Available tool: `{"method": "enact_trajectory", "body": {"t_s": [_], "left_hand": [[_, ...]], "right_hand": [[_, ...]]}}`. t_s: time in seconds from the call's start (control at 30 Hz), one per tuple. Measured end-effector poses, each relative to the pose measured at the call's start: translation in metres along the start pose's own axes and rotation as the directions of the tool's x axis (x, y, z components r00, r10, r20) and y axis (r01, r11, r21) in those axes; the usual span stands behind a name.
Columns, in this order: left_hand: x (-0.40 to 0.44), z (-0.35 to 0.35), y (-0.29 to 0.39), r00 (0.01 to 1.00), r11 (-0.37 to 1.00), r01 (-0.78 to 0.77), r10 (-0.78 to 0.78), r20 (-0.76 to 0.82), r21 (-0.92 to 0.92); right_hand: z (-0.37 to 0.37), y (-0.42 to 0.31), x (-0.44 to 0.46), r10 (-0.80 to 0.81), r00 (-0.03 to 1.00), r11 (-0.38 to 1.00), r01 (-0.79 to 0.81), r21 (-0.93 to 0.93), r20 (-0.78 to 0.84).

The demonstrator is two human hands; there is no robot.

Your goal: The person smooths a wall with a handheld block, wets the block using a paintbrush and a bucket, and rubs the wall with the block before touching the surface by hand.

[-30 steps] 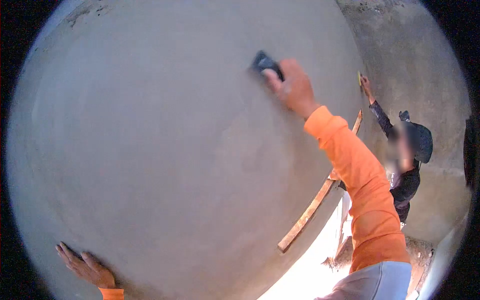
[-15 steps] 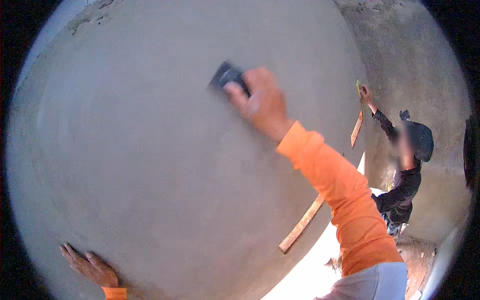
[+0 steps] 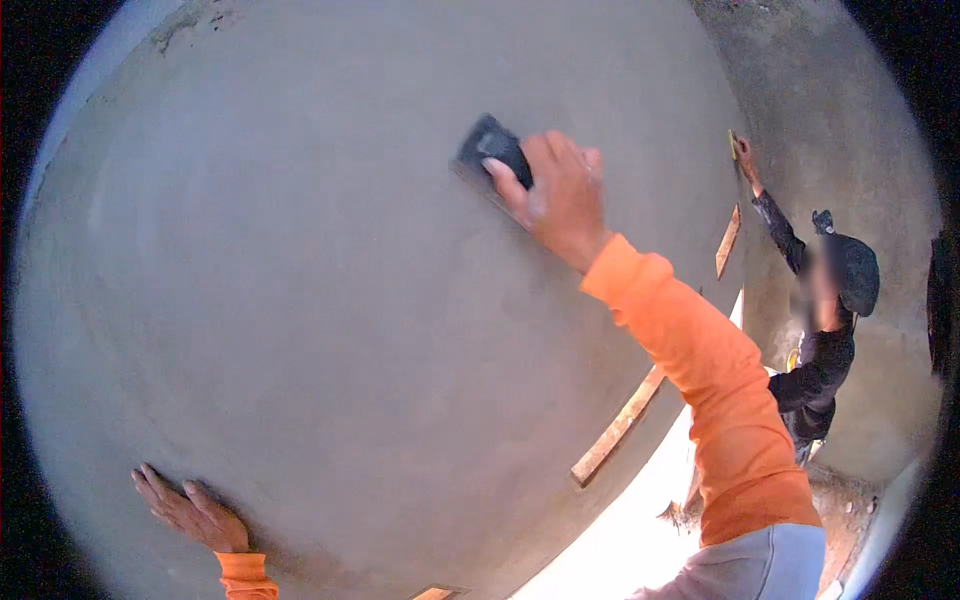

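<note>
My right hand [image 3: 568, 200] is closed around the handle of a dark plastering trowel [image 3: 487, 148], its blade lying against the smooth grey plastered wall [image 3: 330, 300]. The fingers and part of the handle hide some of the trowel. At the lower left, my left hand [image 3: 200, 515] rests flat on the wall, fingers stretched out and holding nothing. Both arms wear orange sleeves.
Wooden strips [image 3: 618, 428] sit along the wall's lower right edge, beside a bright opening [image 3: 630, 530]. At the right, a co-worker [image 3: 825, 350] in dark clothes reaches up to the wall with a thin yellowish tool [image 3: 732, 146].
The trowel in my right hand has slid a little to the right along the wall. The whole view has shifted slightly, and my left hand stays flat on the plaster.
</note>
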State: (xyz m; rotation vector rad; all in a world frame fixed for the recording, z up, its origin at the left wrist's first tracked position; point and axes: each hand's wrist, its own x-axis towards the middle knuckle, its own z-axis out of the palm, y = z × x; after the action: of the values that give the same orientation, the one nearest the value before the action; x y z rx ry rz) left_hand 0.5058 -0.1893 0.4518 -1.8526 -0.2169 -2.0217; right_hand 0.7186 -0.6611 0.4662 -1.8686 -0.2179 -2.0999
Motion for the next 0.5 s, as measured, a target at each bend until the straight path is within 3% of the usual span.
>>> {"method": "enact_trajectory", "body": {"t_s": [0.07, 0.23, 0.3, 0.4, 0.47, 0.5], "left_hand": [[-0.001, 0.001, 0.000, 1.000, 1.000, -0.004, 0.004, -0.008, -0.003], [0.001, -0.006, -0.001, 0.999, 0.998, -0.053, 0.053, -0.007, -0.027], [0.006, -0.008, 0.006, 1.000, 1.000, 0.004, -0.004, -0.002, -0.023], [0.002, -0.006, 0.005, 1.000, 0.999, -0.019, 0.019, -0.023, -0.037], [0.001, -0.005, 0.000, 1.000, 0.999, -0.017, 0.016, -0.020, -0.048], [-0.001, -0.004, 0.000, 1.000, 0.998, -0.012, 0.011, -0.023, -0.066]], "right_hand": [[0.006, -0.017, 0.009, -0.046, 0.981, 0.994, 0.064, 0.091, -0.188], [0.000, -0.003, -0.017, -0.173, 0.985, 0.984, 0.174, 0.041, -0.021], [0.004, 0.003, -0.001, -0.089, 0.988, 0.996, 0.091, 0.011, -0.126], [-0.001, -0.030, 0.000, -0.152, 0.970, 0.985, 0.164, 0.045, -0.191], [-0.005, -0.019, -0.021, -0.144, 0.982, 0.985, 0.154, 0.073, -0.124], [-0.008, -0.004, -0.027, -0.125, 0.992, 0.991, 0.126, 0.041, -0.016]]}}
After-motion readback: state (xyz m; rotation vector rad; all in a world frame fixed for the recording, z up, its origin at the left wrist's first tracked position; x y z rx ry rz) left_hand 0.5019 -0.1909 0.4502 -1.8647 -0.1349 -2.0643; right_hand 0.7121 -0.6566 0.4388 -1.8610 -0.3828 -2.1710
